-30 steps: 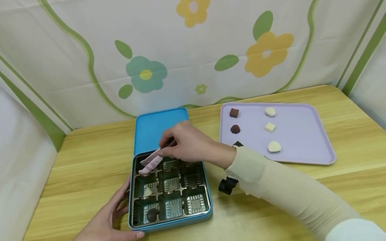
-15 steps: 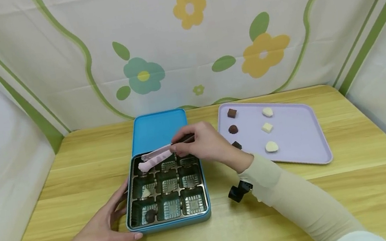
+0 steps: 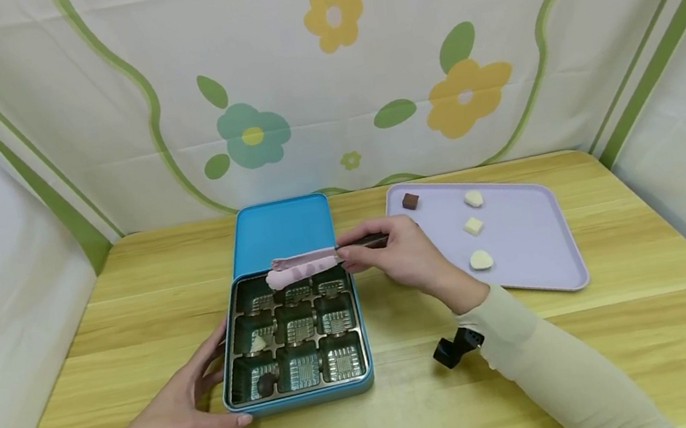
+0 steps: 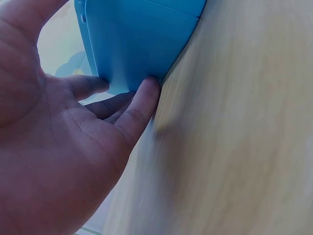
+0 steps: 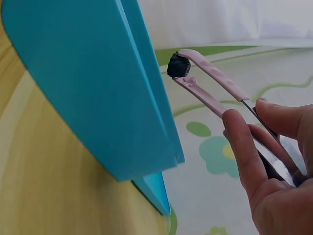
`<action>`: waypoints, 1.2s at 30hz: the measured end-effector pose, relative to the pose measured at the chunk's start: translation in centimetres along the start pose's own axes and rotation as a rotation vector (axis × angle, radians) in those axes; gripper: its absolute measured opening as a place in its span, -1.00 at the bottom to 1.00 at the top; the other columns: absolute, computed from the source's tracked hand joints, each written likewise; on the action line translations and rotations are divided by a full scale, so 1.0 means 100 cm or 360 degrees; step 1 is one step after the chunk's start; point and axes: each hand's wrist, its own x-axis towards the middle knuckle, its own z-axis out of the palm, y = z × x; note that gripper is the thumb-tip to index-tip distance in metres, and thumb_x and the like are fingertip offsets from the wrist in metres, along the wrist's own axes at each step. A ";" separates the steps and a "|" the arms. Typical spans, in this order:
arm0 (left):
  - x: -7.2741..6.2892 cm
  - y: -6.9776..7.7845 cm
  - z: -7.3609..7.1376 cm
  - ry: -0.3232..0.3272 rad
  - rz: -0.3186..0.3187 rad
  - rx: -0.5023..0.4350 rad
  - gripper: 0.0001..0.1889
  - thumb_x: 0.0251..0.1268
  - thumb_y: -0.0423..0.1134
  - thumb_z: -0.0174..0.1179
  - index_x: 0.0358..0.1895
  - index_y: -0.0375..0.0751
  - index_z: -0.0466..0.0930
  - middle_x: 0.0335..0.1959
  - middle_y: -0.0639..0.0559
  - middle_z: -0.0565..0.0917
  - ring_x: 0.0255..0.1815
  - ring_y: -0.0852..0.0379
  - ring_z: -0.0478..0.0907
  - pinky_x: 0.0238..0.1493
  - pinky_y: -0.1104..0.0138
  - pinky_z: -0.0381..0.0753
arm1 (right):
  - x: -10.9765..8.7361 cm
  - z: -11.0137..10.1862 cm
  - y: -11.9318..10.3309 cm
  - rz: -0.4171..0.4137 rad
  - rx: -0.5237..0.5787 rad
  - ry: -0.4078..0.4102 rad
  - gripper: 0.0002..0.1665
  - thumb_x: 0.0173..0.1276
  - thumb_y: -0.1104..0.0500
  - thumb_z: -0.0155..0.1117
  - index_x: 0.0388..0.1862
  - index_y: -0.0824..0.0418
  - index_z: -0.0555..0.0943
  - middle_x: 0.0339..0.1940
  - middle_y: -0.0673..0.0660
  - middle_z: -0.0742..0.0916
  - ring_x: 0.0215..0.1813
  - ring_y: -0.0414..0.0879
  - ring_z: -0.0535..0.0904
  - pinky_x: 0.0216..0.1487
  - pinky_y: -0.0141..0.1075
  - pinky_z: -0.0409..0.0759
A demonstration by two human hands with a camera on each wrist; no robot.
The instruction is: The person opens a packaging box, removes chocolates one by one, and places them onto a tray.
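Note:
My right hand (image 3: 410, 252) grips a pair of pink-tipped tongs (image 3: 305, 270) over the back row of a blue tin (image 3: 303, 398). Between the tong tips sits a dark, ridged chocolate (image 5: 179, 65), plain in the right wrist view. Nine compartments divide the tin; a small white chocolate (image 3: 258, 343) lies in the middle-left one and a round dark chocolate (image 3: 267, 384) in the front-left one. My left hand (image 3: 173, 410) rests at the tin's left side, fingertips touching its wall (image 4: 137, 44) and thumb by the front corner.
The blue lid (image 3: 281, 233) lies behind the tin. A lilac tray (image 3: 532, 246) at right bears a brown square chocolate (image 3: 410, 201) and white chocolates, among them a square one (image 3: 473, 225). My right hand hides part of its left side. A flowered cloth (image 3: 343, 82) hangs behind the table.
My right hand has drawn the tongs up and rightward from the tin's back-left compartment. The hand now covers two dark chocolates on the tray. The left hand stays at the tin.

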 end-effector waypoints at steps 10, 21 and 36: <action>-0.004 -0.003 -0.004 -0.0012 0.0003 0.0021 0.34 0.17 -0.30 0.61 0.80 0.31 -0.25 0.80 -0.35 -0.14 0.64 -0.54 0.19 0.29 0.56 0.47 | -0.028 -0.014 0.008 0.0014 0.0141 0.0143 -0.70 0.51 0.29 0.44 0.13 0.41 0.75 -0.06 0.26 0.88 -0.18 -0.09 0.89 0.00 -0.09 0.84; -0.006 -0.007 -0.006 -0.0005 0.0020 0.0060 0.34 0.18 -0.34 0.60 0.80 0.30 -0.26 0.79 -0.39 -0.12 0.57 -0.68 0.23 0.26 0.55 0.51 | -0.065 -0.051 0.022 -0.0041 0.0200 0.0274 -0.63 0.51 0.35 0.40 0.16 0.60 0.67 -0.08 0.06 0.85 -0.16 -0.10 0.88 -0.01 -0.10 0.83; -0.006 -0.006 -0.005 0.0020 0.0000 0.0101 0.35 0.15 -0.28 0.63 0.80 0.33 -0.24 0.79 -0.36 -0.10 0.59 -0.63 0.21 0.31 0.60 0.41 | -0.130 -0.146 0.038 -0.0080 0.0430 0.0661 -0.75 0.48 0.46 0.36 0.08 0.38 0.79 -0.10 0.07 0.88 -0.19 -0.11 0.90 -0.06 -0.29 0.80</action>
